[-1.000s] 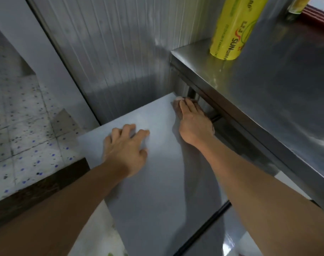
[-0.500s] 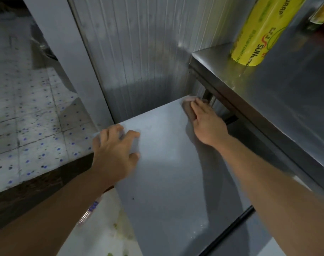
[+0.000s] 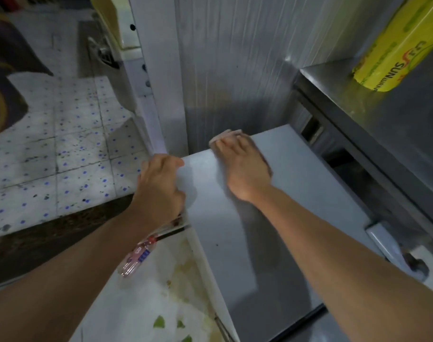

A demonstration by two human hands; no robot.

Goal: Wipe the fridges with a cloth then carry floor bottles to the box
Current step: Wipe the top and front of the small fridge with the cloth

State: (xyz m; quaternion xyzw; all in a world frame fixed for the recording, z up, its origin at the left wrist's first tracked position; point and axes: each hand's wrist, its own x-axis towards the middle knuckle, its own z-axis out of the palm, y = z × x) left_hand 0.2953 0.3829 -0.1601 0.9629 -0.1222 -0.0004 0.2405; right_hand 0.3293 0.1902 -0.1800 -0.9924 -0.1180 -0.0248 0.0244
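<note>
The grey fridge top (image 3: 272, 230) lies below me. My right hand (image 3: 243, 166) presses flat on a pale cloth (image 3: 225, 137) near the top's far left corner; only the cloth's edge shows past my fingertips. My left hand (image 3: 160, 183) grips the fridge top's left edge, fingers curled over it. A clear plastic bottle (image 3: 136, 257) with a pink-and-blue label lies below that edge, partly hidden by my left forearm.
A steel counter (image 3: 395, 124) rises at the right with a yellow cling-wrap roll (image 3: 393, 58) on it. A ribbed metal wall (image 3: 235, 70) stands behind. Tiled floor (image 3: 62, 144) spreads left. A stained white surface (image 3: 161, 304) lies under the bottle.
My right hand has slid with the cloth leftwards along the far edge, away from the counter. My left hand has moved to the left edge and curled round it.
</note>
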